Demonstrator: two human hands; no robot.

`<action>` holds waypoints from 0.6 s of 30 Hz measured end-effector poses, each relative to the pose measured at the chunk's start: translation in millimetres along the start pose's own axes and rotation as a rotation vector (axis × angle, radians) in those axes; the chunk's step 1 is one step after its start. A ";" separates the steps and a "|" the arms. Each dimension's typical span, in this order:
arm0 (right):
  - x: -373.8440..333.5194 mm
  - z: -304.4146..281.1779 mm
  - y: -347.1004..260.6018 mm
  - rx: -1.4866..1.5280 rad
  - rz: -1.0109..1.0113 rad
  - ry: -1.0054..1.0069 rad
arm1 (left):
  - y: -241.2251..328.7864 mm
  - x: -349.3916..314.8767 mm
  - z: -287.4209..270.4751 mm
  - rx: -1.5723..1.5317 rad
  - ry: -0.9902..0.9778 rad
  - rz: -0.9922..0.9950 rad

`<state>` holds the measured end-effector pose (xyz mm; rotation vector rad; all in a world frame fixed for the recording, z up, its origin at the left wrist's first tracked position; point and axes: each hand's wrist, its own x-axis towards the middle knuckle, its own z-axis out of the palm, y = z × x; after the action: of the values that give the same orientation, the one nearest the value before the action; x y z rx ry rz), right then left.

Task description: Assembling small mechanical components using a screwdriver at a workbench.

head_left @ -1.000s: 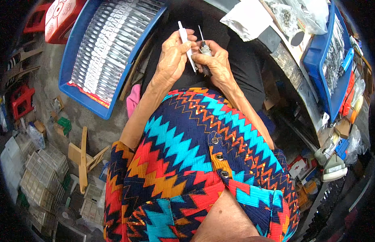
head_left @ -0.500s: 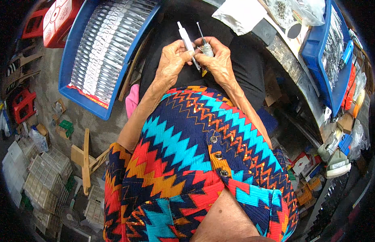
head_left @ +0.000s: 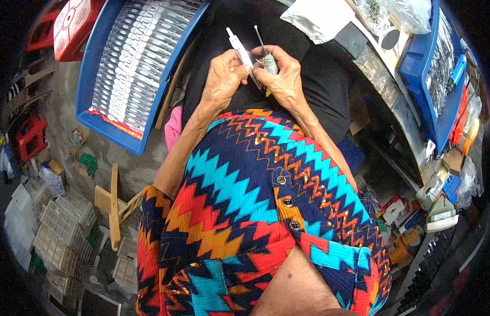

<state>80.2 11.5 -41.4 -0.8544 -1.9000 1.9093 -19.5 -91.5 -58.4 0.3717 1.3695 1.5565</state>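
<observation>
My left hand (head_left: 224,74) is closed round a slim white pen-like piece (head_left: 239,48) with a narrow tip, which points up and to the left. Close beside it, my right hand (head_left: 283,75) grips a small tool with a thin metal shaft and a short pale grey handle (head_left: 269,64). The shaft sticks up past my fingers. Both hands meet over my lap, fingertips nearly touching around the lower end of the white piece. A dark part and a speck of yellow show below them; my fingers hide most of it.
At left stands a blue tray (head_left: 152,126) with rows of shiny, white-ended pieces. Another blue tray (head_left: 416,79) at right holds thin metallic parts. White paper (head_left: 318,18) lies on the bench edge. Red stools (head_left: 31,138) and clear plastic boxes (head_left: 65,231) stand on the floor.
Both hands keep their grips. The white piece and the thin shaft have shifted slightly up and to the left; the white piece is turned a little.
</observation>
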 end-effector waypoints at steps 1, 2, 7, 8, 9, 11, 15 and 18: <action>0.0 0.6 -0.1 0.008 0.009 0.004 | 0.4 -0.1 0.2 0.001 0.002 -0.002; -0.1 1.3 -0.9 0.010 0.011 0.003 | 0.8 0.1 0.9 0.006 0.017 0.010; -1.1 2.8 -1.2 0.056 0.031 0.022 | 3.9 -1.0 -1.9 0.074 0.027 0.024; -1.7 3.1 -1.7 0.058 0.032 0.022 | 2.7 -1.7 -5.2 0.101 0.008 0.004; -2.1 3.9 -3.4 0.075 0.065 0.015 | 2.1 -2.3 -7.6 0.127 -0.011 -0.014; -2.5 5.2 -4.0 0.094 0.099 0.006 | -0.7 -3.0 -9.3 0.135 0.007 -0.014; -1.4 4.8 0.4 0.077 0.069 0.021 | -0.4 -2.8 -6.6 0.162 0.036 0.010; -2.3 5.8 -1.6 0.077 0.067 0.027 | 2.3 -5.2 -5.5 0.162 0.053 0.010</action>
<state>78.2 5.6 -39.7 -0.9271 -1.7915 1.9854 -22.3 -98.5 -56.3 0.4390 1.5422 1.4764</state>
